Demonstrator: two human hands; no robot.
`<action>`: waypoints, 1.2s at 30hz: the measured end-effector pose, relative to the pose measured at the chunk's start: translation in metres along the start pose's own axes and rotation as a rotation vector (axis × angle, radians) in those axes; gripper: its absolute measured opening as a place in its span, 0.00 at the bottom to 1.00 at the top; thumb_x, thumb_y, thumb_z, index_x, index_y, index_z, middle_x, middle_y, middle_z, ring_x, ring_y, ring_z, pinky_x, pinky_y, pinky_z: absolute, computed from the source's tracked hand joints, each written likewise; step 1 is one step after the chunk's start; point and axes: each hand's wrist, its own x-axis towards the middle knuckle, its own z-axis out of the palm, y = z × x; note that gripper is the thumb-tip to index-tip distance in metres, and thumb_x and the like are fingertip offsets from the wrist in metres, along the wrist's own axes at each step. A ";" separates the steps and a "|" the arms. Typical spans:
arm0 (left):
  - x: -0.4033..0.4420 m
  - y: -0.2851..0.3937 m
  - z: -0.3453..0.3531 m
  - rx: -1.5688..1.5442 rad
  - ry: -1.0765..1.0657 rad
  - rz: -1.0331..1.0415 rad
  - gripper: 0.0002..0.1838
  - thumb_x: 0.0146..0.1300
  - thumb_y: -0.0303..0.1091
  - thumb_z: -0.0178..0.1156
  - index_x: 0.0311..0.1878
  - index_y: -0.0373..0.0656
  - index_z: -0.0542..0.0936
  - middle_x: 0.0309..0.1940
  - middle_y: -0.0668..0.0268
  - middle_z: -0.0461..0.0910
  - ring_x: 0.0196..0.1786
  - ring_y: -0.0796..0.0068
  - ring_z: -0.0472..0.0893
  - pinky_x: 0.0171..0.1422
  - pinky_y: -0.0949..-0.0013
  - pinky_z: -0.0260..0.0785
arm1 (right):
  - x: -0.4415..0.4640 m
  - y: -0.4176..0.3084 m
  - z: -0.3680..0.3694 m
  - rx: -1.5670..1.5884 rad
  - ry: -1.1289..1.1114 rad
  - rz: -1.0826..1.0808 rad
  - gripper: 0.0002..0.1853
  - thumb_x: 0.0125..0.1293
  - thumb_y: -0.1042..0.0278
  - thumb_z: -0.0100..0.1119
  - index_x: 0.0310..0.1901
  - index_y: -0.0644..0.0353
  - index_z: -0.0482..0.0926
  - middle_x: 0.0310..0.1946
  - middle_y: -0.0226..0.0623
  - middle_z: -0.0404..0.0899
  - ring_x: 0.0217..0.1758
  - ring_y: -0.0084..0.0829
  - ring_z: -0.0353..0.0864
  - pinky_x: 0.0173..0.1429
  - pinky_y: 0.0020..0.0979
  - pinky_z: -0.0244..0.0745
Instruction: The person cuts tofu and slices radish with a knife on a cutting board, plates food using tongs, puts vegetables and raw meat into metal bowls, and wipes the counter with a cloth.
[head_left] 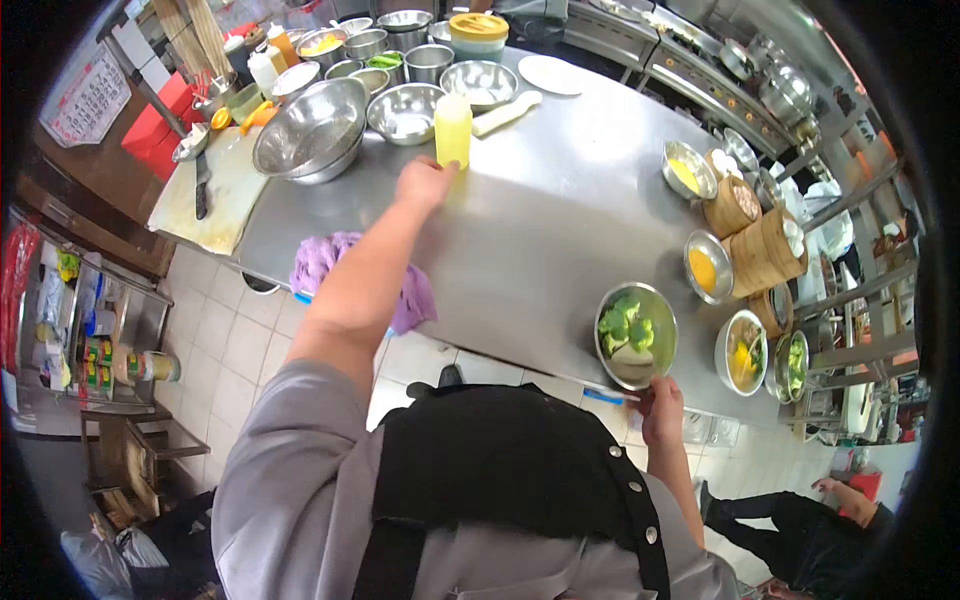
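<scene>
My left hand [425, 185] reaches over the steel table, its fingers closed at the base of a clear squeeze bottle [453, 130] holding yellow liquid. The bottle stands upright. At the table's front edge, my right hand [660, 410] is closed beside the rim of a metal bowl [668, 335]. A thin pale piece shows by its fingers; whether that is a handle, I cannot tell. Broccoli [625, 322] lies in the bowl, with something pale at its near side. A purple cloth [412, 300] hangs over the edge below my left forearm.
Steel bowls [405, 112], a colander [310, 125] and a pale rolling pin [507, 114] are at the back left. A knife [202, 190] lies on a cutting board [222, 200]. Bamboo steamers [765, 250] and food bowls line the right. Another person [800, 535] is at lower right.
</scene>
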 end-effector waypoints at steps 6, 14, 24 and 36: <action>0.047 0.000 0.034 -0.089 0.019 0.027 0.26 0.60 0.52 0.64 0.49 0.38 0.83 0.46 0.50 0.85 0.52 0.50 0.83 0.60 0.57 0.74 | -0.006 -0.016 0.009 -0.048 0.080 0.048 0.07 0.68 0.65 0.56 0.36 0.59 0.74 0.24 0.30 0.76 0.24 0.26 0.79 0.28 0.31 0.80; 0.046 0.018 -0.020 0.308 0.425 0.480 0.18 0.63 0.39 0.60 0.54 0.44 0.81 0.56 0.56 0.80 0.62 0.57 0.75 0.65 0.47 0.66 | 0.004 -0.011 0.014 0.005 0.088 0.043 0.07 0.69 0.65 0.55 0.36 0.58 0.75 0.24 0.30 0.76 0.23 0.25 0.79 0.29 0.32 0.82; 0.116 0.010 -0.051 0.779 -0.104 0.406 0.14 0.63 0.40 0.58 0.44 0.40 0.83 0.43 0.54 0.85 0.49 0.53 0.84 0.54 0.50 0.75 | 0.032 -0.017 0.030 -0.042 0.074 0.032 0.08 0.68 0.63 0.56 0.39 0.59 0.76 0.27 0.34 0.80 0.27 0.28 0.82 0.30 0.32 0.81; 0.111 0.040 -0.069 0.368 -0.147 0.485 0.24 0.70 0.53 0.52 0.39 0.40 0.84 0.38 0.46 0.84 0.45 0.43 0.81 0.54 0.50 0.73 | 0.029 -0.024 0.042 -0.066 0.091 0.030 0.09 0.69 0.63 0.55 0.40 0.60 0.75 0.27 0.35 0.80 0.26 0.28 0.82 0.27 0.30 0.81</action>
